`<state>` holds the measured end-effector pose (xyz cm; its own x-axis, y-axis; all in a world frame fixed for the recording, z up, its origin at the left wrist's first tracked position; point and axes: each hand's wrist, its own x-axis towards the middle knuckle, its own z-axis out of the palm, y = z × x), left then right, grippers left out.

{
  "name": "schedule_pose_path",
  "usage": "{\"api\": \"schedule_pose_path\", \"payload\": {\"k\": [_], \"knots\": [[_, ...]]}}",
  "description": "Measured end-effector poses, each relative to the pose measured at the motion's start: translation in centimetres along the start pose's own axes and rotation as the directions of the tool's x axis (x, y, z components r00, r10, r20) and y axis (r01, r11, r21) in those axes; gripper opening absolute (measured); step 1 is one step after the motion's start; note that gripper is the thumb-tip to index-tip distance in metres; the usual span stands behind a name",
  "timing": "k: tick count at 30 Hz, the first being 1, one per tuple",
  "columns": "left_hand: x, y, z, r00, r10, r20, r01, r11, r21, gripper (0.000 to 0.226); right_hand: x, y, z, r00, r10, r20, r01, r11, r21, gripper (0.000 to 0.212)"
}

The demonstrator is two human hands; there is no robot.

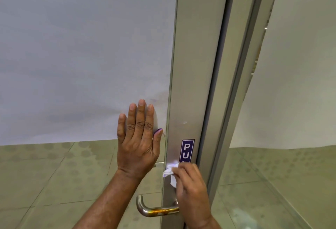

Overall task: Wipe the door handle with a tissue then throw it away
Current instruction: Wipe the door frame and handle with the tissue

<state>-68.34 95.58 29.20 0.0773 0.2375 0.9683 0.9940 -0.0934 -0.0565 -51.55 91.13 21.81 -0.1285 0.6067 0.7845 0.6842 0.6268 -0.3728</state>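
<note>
The tissue [170,171] is a small crumpled white wad, and it looks light, soft and easily torn, so it probably needs a gentle pinch near its bunched middle, with a loose end left free to wrap and rub. It sits against the metal door frame [190,83], just below the blue "PU…" sticker [187,150] and above the door handle [156,210], not yet on the handle itself. The handle is a stiff, smooth steel lever with a curved left end; it shows a rusty orange smear along the bar, which likely calls for firmer rubbing than thin paper stands well.

The right hand [190,188] is closed on the tissue, fingertips bunching it against the frame, with the wrist coming up from the near right and hiding the handle's base. The left hand [138,138] is open and flat, fingers spread and pointing up, palm pressed on the frosted glass panel [81,56] left of the frame, holding nothing; it seems to steady the door. No bin is in view.
</note>
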Motion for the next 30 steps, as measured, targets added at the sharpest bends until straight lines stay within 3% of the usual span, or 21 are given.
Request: {"api": "schedule_pose_path", "payload": {"k": [2, 5, 7, 10, 13, 17, 20, 24, 27, 30], "knots": [[0.1, -0.1, 0.1, 1.0, 0.002, -0.007, -0.002, 1.0, 0.002, 0.064, 2.3, -0.7, -0.5, 0.993, -0.029, -0.117, 0.036, 0.997, 0.061, 0.016], [0.0, -0.1, 0.1, 1.0, -0.006, -0.003, 0.006, 1.0, 0.004, 0.064, 6.5, -1.9, -1.2, 0.959, -0.001, -0.282, 0.038, 0.991, 0.126, 0.02], [-0.3, 0.0, 0.1, 1.0, -0.004, 0.002, 0.004, 1.0, -0.005, 0.065, 5.8, -1.9, -0.5, 0.964, -0.033, -0.264, 0.06, 0.994, 0.096, 0.022], [-0.2, 0.0, 0.0, 1.0, 0.002, 0.008, -0.002, 1.0, 0.009, 0.065, 1.3, -0.3, 0.6, 0.988, -0.138, -0.065, 0.135, 0.99, -0.049, 0.031], [0.0, 0.1, 0.0, 1.0, 0.004, 0.009, -0.004, 1.0, -0.004, 0.065, -1.4, 1.2, 0.7, 0.995, -0.087, 0.046, 0.092, 0.987, -0.13, 0.032], [0.0, 0.0, 0.1, 1.0, 0.0, 0.004, 0.0, 1.0, 0.0, 0.065, 1.4, -0.1, 0.0, 0.994, -0.011, -0.111, 0.015, 0.999, 0.032, 0.017], [-0.1, 0.0, 0.1, 1.0, -0.004, -0.004, 0.004, 1.0, 0.013, 0.065, 4.8, -1.3, -0.4, 0.97, 0.007, -0.242, 0.016, 0.995, 0.093, 0.024], [-0.4, 0.0, 0.0, 1.0, 0.0, 0.007, 0.0, 1.0, 0.025, 0.064, 2.0, -1.0, 0.0, 0.987, -0.081, -0.141, 0.076, 0.996, -0.039, 0.019], [-0.5, 0.0, 0.0, 1.0, -0.001, 0.01, 0.001, 1.0, 0.029, 0.064, 0.3, -0.5, -0.3, 0.997, -0.076, -0.023, 0.073, 0.991, -0.112, 0.029], [-0.2, 0.0, 0.0, 1.0, 0.006, -0.007, -0.006, 1.0, 0.031, 0.064, 3.2, -1.2, -0.7, 0.983, 0.032, -0.179, -0.024, 0.999, 0.047, 0.015]]}}
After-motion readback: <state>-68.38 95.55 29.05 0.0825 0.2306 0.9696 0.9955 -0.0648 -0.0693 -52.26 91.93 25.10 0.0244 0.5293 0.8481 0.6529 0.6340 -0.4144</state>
